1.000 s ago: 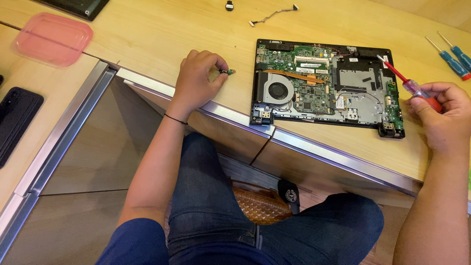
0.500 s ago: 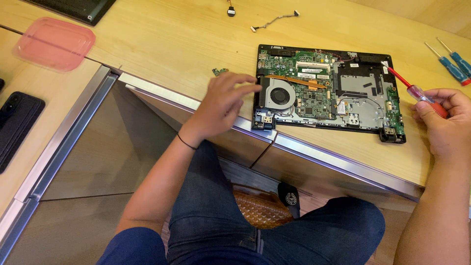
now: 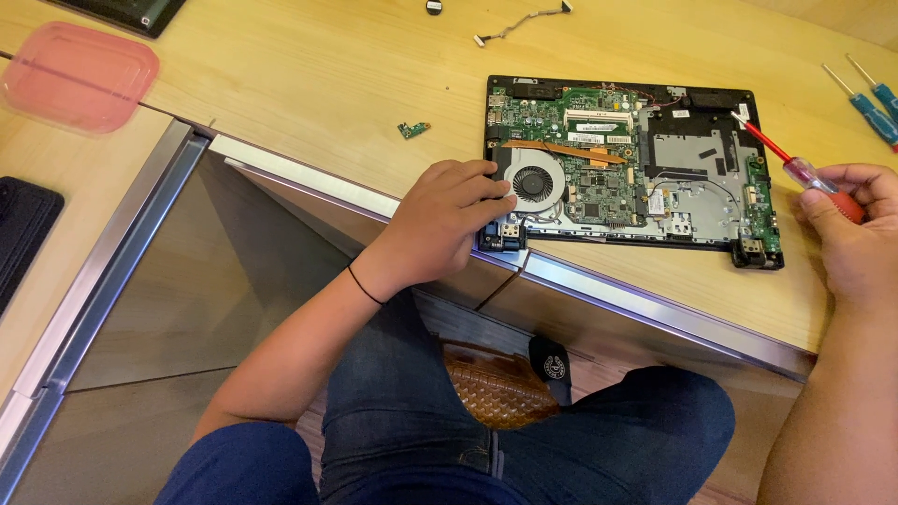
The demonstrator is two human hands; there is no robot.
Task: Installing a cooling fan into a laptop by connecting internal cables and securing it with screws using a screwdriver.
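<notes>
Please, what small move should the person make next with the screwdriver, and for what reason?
Probably bring the red-handled screwdriver tip down onto the opened laptop. The left hand already rests on the laptop's near left corner beside the fan, which should steady it, while the right hand holds the screwdriver with its tip over the far right corner. Which screw is meant, I cannot tell.

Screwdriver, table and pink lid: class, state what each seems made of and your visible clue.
Screwdriver: probably metal shaft, clear and red plastic handle, held by right hand. Table: pale wood or laminate, visible grain. Pink lid: translucent plastic, likely.
</notes>
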